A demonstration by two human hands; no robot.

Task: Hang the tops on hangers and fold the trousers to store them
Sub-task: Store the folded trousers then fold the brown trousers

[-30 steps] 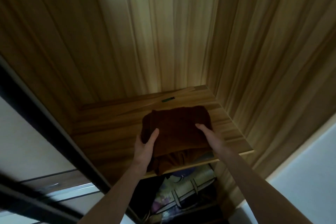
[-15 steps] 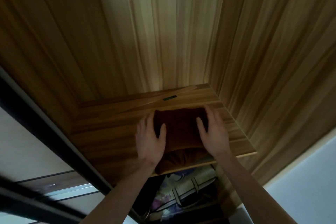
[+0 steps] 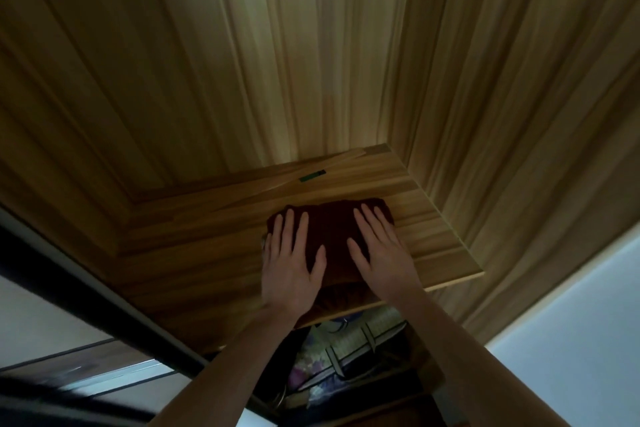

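Note:
A folded dark brown pair of trousers [image 3: 334, 236] lies on the wooden shelf [image 3: 194, 253] inside a wardrobe, its near edge hanging slightly over the shelf's front. My left hand [image 3: 292, 260] rests flat on the left half of the trousers, fingers spread. My right hand [image 3: 381, 250] lies flat on the right half, fingers spread too. Neither hand grips the cloth; both press on top of it.
Wooden walls [image 3: 311, 62] close the shelf at the back and on both sides. A small green label [image 3: 312, 176] sits at the shelf's back. Below the shelf is a patterned storage bag [image 3: 346, 354]. A dark door frame [image 3: 86, 288] runs at the left.
Both hands have slid from the trousers' sides onto their top and flattened. The trousers have been pushed deeper onto the shelf, with less of them hanging over the front edge.

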